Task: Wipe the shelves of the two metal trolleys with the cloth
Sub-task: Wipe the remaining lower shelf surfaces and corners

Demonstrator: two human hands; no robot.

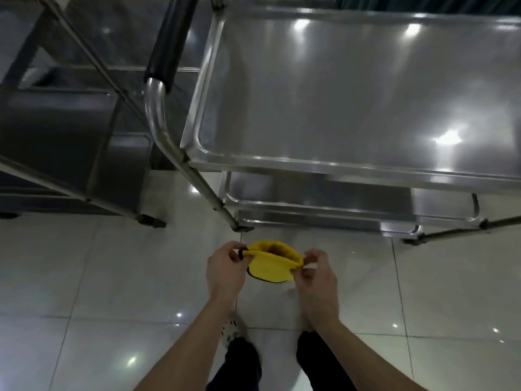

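Both hands hold the yellow cloth [270,265] in the air above the floor, near the right trolley [352,108]: left hand [225,266] pinches its left edge, right hand [315,273] its right. They seem to be folding it ready. Next, likely a reach far onto the top shelf; the left trolley [64,131] waits.

A glossy pale tiled floor [84,277] is seen in the lower half, dotted with light reflections. A dark green curtain [423,2] is seen at the upper right.
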